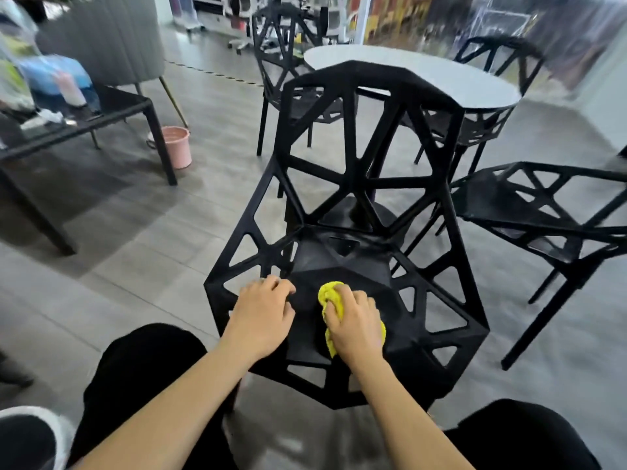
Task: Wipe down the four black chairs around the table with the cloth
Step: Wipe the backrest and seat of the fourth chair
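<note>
A black lattice chair (353,184) stands right in front of me, its back toward the round grey table (441,76). My right hand (356,325) grips a crumpled yellow cloth (330,293) and presses it on the seat. My left hand (263,317) rests on the seat's left edge, fingers curled over a strut. Three more black chairs stand round the table: one at the right (556,215), one at the far left (288,62), one at the far right (498,59).
A dark low table (101,113) with bags and bottles stands at the left, with a pink bucket (178,145) on the floor beside its leg. A grey padded chair (112,39) is behind it. My knees in black trousers frame the bottom.
</note>
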Tool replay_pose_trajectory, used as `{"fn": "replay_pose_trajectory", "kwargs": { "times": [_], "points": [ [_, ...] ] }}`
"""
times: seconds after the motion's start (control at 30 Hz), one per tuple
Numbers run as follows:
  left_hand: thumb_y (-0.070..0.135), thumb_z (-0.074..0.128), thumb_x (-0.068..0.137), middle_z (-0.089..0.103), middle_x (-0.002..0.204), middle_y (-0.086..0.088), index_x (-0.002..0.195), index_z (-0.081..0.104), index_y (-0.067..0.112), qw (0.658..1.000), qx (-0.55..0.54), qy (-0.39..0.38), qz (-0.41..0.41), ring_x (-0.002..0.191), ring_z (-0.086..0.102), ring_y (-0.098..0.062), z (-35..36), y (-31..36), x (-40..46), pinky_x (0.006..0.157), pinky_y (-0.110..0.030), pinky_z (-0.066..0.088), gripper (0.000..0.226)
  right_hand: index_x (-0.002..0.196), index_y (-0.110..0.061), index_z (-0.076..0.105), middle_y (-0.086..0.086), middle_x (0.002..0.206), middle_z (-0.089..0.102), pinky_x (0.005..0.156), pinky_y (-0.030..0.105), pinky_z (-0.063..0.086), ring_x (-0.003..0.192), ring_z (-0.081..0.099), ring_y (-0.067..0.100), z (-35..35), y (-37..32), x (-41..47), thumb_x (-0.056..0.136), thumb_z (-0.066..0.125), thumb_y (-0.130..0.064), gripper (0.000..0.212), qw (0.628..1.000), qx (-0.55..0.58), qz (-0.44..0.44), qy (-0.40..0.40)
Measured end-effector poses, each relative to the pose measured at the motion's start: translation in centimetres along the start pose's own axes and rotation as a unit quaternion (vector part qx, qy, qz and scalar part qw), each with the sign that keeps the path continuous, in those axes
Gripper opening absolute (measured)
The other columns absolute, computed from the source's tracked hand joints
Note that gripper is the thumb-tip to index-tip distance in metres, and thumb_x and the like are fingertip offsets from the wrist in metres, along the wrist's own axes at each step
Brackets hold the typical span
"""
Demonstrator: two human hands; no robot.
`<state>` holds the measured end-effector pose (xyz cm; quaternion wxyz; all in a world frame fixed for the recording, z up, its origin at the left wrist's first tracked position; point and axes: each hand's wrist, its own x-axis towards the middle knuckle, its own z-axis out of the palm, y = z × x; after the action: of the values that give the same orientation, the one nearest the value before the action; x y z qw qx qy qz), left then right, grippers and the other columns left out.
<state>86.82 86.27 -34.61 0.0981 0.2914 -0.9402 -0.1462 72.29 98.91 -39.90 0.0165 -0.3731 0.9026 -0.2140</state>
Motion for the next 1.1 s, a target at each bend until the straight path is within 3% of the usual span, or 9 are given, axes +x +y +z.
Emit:
{"fn": "replay_pose_trajectory", "kwargs": {
  "times": [0.07, 0.1, 0.17, 0.27, 0.37, 0.67, 0.8, 0.97, 1.1],
  "points": [
    [0.032, 0.041, 0.091, 0.06, 0.114, 0.005, 0.116, 0.063, 0.023, 1.0, -0.014, 0.012, -0.002, 0.106, 0.056, -0.024, -0.6, 0.3, 0.3, 0.098, -0.042, 0.042, 0.034, 0.122, -0.029, 0.055, 0.003, 0.116, 0.057, 0.083, 0.044, 0.047, 0.099, 0.056, 0.031, -0.5, 0.4, 0.4, 0.089, 0.041, -0.05, 0.042, 1.0, 0.006, -0.008, 0.017],
    [0.035, 0.036, 0.089, 0.059, 0.113, 0.006, 0.115, 0.063, 0.024, 1.0, -0.017, 0.018, 0.0, 0.106, 0.056, -0.023, -0.8, 0.3, 0.7, 0.098, -0.042, 0.043, 0.039, 0.127, -0.032, 0.053, 0.001, 0.125, 0.053, 0.09, 0.045, 0.045, 0.108, 0.054, 0.031, -0.7, 0.8, 0.6, 0.087, 0.044, -0.053, 0.046, 1.0, -0.003, -0.013, -0.015],
    [0.036, 0.035, 0.089, 0.059, 0.113, 0.007, 0.115, 0.062, 0.025, 0.999, -0.02, 0.03, 0.009, 0.105, 0.055, -0.02, -0.8, 0.1, 1.7, 0.099, -0.04, 0.043, 0.039, 0.144, -0.041, 0.037, 0.0, 0.143, 0.041, 0.105, 0.044, 0.037, 0.128, 0.044, 0.029, -1.6, 1.8, 1.1, 0.081, 0.051, -0.056, 0.066, 0.988, -0.027, -0.023, -0.149],
    [0.028, 0.049, 0.094, 0.057, 0.116, 0.008, 0.117, 0.062, 0.024, 0.999, -0.016, 0.029, 0.021, 0.106, 0.052, -0.02, -0.1, -0.3, 4.1, 0.096, -0.038, 0.041, 0.027, 0.15, -0.047, 0.02, 0.0, 0.148, 0.037, 0.105, 0.04, 0.036, 0.129, 0.043, 0.028, -3.1, 2.9, 2.2, 0.076, 0.061, -0.047, 0.084, 0.963, -0.058, -0.032, -0.26],
    [0.031, 0.043, 0.091, 0.058, 0.113, 0.007, 0.113, 0.063, 0.024, 0.999, -0.017, 0.009, 0.027, 0.102, 0.055, -0.024, 1.0, -0.9, 7.0, 0.09, -0.041, 0.044, 0.031, 0.143, -0.049, 0.027, -0.001, 0.134, 0.045, 0.098, 0.039, 0.038, 0.115, 0.047, 0.027, -2.8, 2.8, 3.2, 0.076, 0.062, -0.04, 0.076, 0.97, -0.083, -0.029, -0.226],
    [0.03, 0.038, 0.089, 0.056, 0.112, 0.007, 0.109, 0.063, 0.024, 0.999, -0.021, 0.005, 0.045, 0.099, 0.055, -0.021, -0.9, -1.4, 17.3, 0.088, -0.039, 0.045, 0.032, 0.141, -0.048, 0.035, -0.007, 0.122, 0.043, 0.095, 0.035, 0.041, 0.107, 0.044, 0.017, -3.8, 1.3, 13.4, 0.068, 0.065, -0.029, 0.081, 0.991, 0.097, 0.068, -0.062],
    [0.029, 0.04, 0.089, 0.058, 0.113, 0.003, 0.11, 0.066, 0.023, 0.998, -0.017, -0.014, 0.058, 0.103, 0.057, -0.024, -6.4, 0.8, 20.3, 0.09, -0.043, 0.047, 0.034, 0.14, -0.048, 0.035, -0.008, 0.122, 0.041, 0.095, 0.031, 0.036, 0.105, 0.04, 0.015, -10.0, -1.6, 17.3, 0.071, 0.068, -0.027, 0.08, 0.992, 0.086, 0.076, -0.059],
    [0.027, 0.041, 0.087, 0.06, 0.113, 0.003, 0.11, 0.066, 0.021, 0.997, -0.022, -0.04, 0.066, 0.102, 0.058, -0.023, -16.8, 3.9, 22.8, 0.09, -0.04, 0.047, 0.035, 0.139, -0.047, 0.036, -0.008, 0.122, 0.043, 0.098, 0.04, 0.042, 0.107, 0.046, 0.018, -18.8, -6.7, 19.5, 0.071, 0.06, -0.038, 0.072, 0.986, 0.101, 0.111, -0.074],
    [0.021, 0.049, 0.089, 0.058, 0.12, 0.003, 0.12, 0.063, 0.021, 0.994, 0.004, -0.068, 0.082, 0.109, 0.056, -0.022, -25.1, 4.6, 24.1, 0.095, -0.037, 0.042, 0.035, 0.141, -0.043, 0.036, -0.006, 0.126, 0.043, 0.1, 0.039, 0.041, 0.111, 0.044, 0.019, -25.6, -11.4, 20.7, 0.071, 0.066, -0.032, 0.077, 0.983, 0.1, 0.133, -0.079]
  ]
}}
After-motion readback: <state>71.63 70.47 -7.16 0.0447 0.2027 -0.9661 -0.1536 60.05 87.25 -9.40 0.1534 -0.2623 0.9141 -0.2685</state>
